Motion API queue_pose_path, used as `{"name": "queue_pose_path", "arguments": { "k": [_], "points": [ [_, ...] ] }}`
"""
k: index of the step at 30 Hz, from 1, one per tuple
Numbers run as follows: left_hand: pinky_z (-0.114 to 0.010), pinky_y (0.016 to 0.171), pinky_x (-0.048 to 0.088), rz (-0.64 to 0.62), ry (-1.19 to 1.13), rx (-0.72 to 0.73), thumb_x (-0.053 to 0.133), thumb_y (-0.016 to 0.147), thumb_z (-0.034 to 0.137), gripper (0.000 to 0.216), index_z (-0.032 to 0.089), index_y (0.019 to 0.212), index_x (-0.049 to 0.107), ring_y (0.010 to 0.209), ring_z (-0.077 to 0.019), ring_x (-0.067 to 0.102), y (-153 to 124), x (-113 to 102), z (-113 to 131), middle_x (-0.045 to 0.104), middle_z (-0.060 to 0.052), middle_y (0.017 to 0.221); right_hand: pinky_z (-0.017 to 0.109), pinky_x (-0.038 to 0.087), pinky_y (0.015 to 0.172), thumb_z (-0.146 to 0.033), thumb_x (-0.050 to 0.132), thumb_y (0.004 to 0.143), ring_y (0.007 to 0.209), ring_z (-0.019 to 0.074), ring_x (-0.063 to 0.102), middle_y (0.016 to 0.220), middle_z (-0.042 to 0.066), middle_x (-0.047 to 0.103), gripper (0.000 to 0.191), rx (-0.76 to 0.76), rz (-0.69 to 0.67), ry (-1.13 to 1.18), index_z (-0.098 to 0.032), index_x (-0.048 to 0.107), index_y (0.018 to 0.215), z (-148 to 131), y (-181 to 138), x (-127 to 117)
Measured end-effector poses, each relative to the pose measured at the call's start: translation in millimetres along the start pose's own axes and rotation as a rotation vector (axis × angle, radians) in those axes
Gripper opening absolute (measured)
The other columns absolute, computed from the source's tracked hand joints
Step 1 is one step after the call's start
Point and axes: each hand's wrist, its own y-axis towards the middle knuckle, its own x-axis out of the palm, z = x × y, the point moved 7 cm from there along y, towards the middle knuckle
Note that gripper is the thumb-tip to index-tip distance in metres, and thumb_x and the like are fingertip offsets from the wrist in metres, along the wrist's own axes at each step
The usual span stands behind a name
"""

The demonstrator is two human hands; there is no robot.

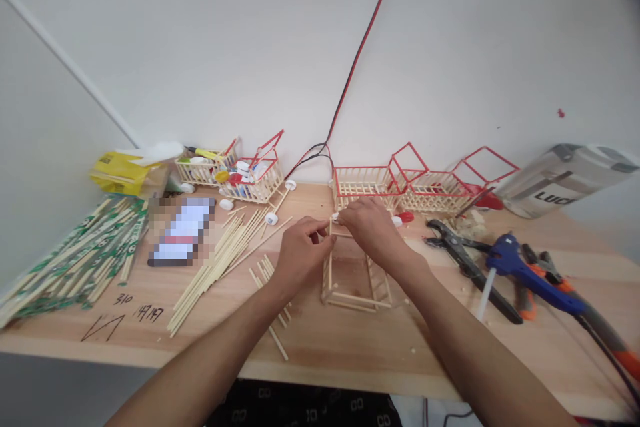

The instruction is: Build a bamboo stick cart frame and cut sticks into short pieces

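Observation:
A small box-shaped frame of thin wooden sticks [350, 305] stands on the table in front of me. My left hand [304, 250] is closed at its far left corner, thumb and forefinger pinching the frame there. From the right, my right hand [371, 230] reaches over the far side with fingers pressed together at that same corner. A small whitish bit shows at its fingertips, too small to name. Loose cut sticks [265, 273] lie just left of the frame.
Finished stick baskets [363, 180] and wheeled stick carts [255, 180] line the wall. Leftward lie a phone [185, 230], a stick pile [220, 267] and wrapped chopsticks [85, 253]. At right are a blue glue gun [530, 270], black-jawed pliers [465, 263] and a clear bag [565, 180].

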Motion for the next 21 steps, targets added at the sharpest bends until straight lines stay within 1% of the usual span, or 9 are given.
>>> {"name": "queue_pose_path", "arguments": {
  "k": [5, 10, 12, 14, 16, 17, 18, 19, 21],
  "points": [
    [-0.023, 0.061, 0.042, -0.004, -0.023, -0.006, 0.063, 0.073, 0.016, 0.019, 0.019, 0.089, 0.073, 0.066, -0.0109, 0.053, 0, 0, 2, 0.062, 0.001, 0.075, 0.033, 0.028, 0.075, -0.021, 0.059, 0.086, 0.087, 0.0224, 0.056, 0.085, 0.008, 0.071, 0.014, -0.009, 0.008, 0.003, -0.017, 0.071, 0.079, -2, 0, -1],
    [-0.024, 0.063, 0.044, 0.013, 0.001, -0.078, 0.065, 0.071, 0.017, 0.029, 0.017, 0.099, 0.071, 0.064, -0.0102, 0.053, 1, -2, -3, 0.064, 0.0, 0.08, 0.032, 0.031, 0.075, -0.022, 0.054, 0.091, 0.086, 0.0215, 0.058, 0.086, 0.009, 0.071, 0.02, -0.019, 0.019, 0.018, -0.017, 0.071, 0.08, 2, -2, -5],
    [-0.025, 0.064, 0.045, 0.019, 0.005, -0.101, 0.065, 0.071, 0.018, 0.029, 0.017, 0.099, 0.07, 0.065, -0.0107, 0.055, 1, -2, -6, 0.065, 0.0, 0.082, 0.032, 0.034, 0.077, -0.025, 0.048, 0.094, 0.087, 0.0208, 0.059, 0.089, 0.009, 0.071, 0.026, -0.047, 0.103, 0.081, -0.017, 0.07, 0.083, 9, -6, -14],
    [-0.025, 0.065, 0.045, 0.026, 0.003, -0.121, 0.064, 0.073, 0.02, 0.026, 0.018, 0.098, 0.07, 0.066, -0.0112, 0.056, 0, -3, -7, 0.065, -0.001, 0.082, 0.031, 0.037, 0.08, -0.027, 0.043, 0.096, 0.089, 0.0202, 0.059, 0.092, 0.009, 0.071, 0.03, -0.054, 0.28, 0.187, -0.015, 0.07, 0.088, 23, -14, -29],
    [-0.025, 0.065, 0.046, 0.03, -0.001, -0.131, 0.063, 0.074, 0.022, 0.025, 0.018, 0.098, 0.07, 0.067, -0.0116, 0.056, -1, -4, -7, 0.065, -0.001, 0.082, 0.031, 0.04, 0.083, -0.028, 0.041, 0.097, 0.091, 0.02, 0.06, 0.095, 0.01, 0.071, 0.032, -0.009, 0.46, 0.278, -0.015, 0.069, 0.095, 41, -26, -43],
    [-0.025, 0.065, 0.046, 0.031, -0.003, -0.131, 0.063, 0.075, 0.023, 0.025, 0.018, 0.099, 0.07, 0.067, -0.0116, 0.056, -1, -4, -7, 0.065, -0.001, 0.083, 0.031, 0.041, 0.083, -0.029, 0.041, 0.097, 0.091, 0.0201, 0.06, 0.095, 0.009, 0.071, 0.031, 0.02, 0.52, 0.302, -0.015, 0.069, 0.096, 49, -31, -47],
    [-0.024, 0.064, 0.045, 0.032, -0.005, -0.127, 0.063, 0.075, 0.023, 0.026, 0.018, 0.099, 0.07, 0.066, -0.0114, 0.056, -1, -5, -6, 0.065, -0.002, 0.083, 0.032, 0.041, 0.083, -0.029, 0.041, 0.096, 0.09, 0.0203, 0.06, 0.094, 0.009, 0.071, 0.031, 0.045, 0.557, 0.318, -0.015, 0.069, 0.097, 55, -35, -49],
    [-0.024, 0.064, 0.045, 0.031, -0.006, -0.121, 0.063, 0.075, 0.022, 0.026, 0.018, 0.1, 0.069, 0.066, -0.0113, 0.056, -2, -5, -5, 0.065, -0.002, 0.084, 0.032, 0.042, 0.083, -0.029, 0.041, 0.096, 0.09, 0.0204, 0.06, 0.093, 0.009, 0.07, 0.031, 0.06, 0.566, 0.325, -0.016, 0.069, 0.098, 58, -37, -49],
    [-0.024, 0.063, 0.045, 0.027, -0.01, -0.112, 0.062, 0.075, 0.022, 0.027, 0.017, 0.101, 0.069, 0.066, -0.0112, 0.055, -2, -6, -4, 0.065, -0.002, 0.084, 0.032, 0.042, 0.083, -0.028, 0.042, 0.096, 0.09, 0.0204, 0.059, 0.092, 0.009, 0.069, 0.03, 0.055, 0.523, 0.332, -0.016, 0.069, 0.099, 57, -38, -45]
  ]
}}
